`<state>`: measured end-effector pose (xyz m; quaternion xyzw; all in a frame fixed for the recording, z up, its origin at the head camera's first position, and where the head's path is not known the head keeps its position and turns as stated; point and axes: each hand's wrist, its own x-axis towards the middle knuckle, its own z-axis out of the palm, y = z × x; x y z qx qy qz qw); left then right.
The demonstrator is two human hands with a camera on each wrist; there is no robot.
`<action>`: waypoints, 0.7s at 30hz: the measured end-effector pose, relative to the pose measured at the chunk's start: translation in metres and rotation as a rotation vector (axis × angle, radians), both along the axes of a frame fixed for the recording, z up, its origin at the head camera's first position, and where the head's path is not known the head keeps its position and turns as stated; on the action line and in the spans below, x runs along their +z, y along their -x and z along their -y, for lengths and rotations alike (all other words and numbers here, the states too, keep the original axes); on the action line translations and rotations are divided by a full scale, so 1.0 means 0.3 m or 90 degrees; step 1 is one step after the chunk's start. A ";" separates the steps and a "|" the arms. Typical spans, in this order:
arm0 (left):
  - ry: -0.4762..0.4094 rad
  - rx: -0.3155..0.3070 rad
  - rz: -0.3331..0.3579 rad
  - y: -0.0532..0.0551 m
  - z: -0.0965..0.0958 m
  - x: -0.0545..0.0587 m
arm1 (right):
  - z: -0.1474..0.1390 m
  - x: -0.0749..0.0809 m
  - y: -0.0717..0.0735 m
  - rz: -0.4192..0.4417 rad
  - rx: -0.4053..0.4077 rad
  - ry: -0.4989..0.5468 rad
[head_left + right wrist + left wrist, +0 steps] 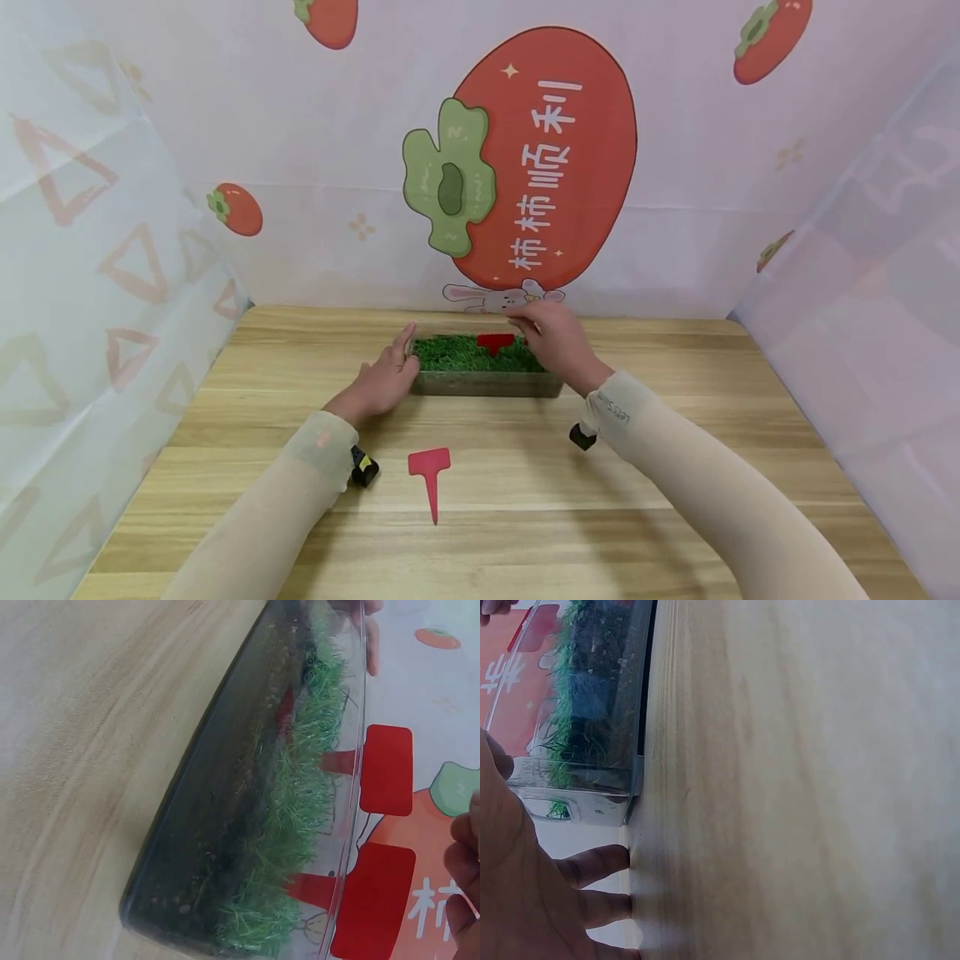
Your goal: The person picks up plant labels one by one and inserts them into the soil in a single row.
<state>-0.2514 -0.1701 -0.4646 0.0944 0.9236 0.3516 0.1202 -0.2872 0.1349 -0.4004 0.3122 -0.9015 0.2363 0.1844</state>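
A clear plastic planter box (pixel 487 383) of green grass (pixel 450 353) over dark soil sits near the table's back edge. My left hand (pixel 386 372) touches its left end, with several straight fingers spread toward the table in the left wrist view. Above the right end is my right hand (pixel 558 342), its fingers bent loosely and holding nothing. Two red T-shaped plant labels stand in the grass: one plant label (pixel 386 770) farther along, another plant label (pixel 373 901) nearest the right hand. A third plant label (pixel 430 475) lies flat on the table, stem toward me.
The wooden table (pixel 495 533) ends at a back wall cloth (pixel 322 250) printed with persimmons, close behind the box. Patterned side cloths (pixel 97 250) border the table on both sides. Small black devices (pixel 364 467) sit at both wrists.
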 end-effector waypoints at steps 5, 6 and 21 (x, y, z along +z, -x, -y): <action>0.005 -0.005 0.009 0.002 0.002 -0.001 | -0.005 0.009 -0.031 -0.015 -0.005 0.028; 0.006 -0.007 0.009 0.002 0.002 -0.001 | -0.001 0.009 -0.041 -0.016 -0.006 0.034; 0.011 -0.011 0.008 0.010 0.005 -0.005 | 0.150 -0.026 -0.237 0.083 0.174 -0.080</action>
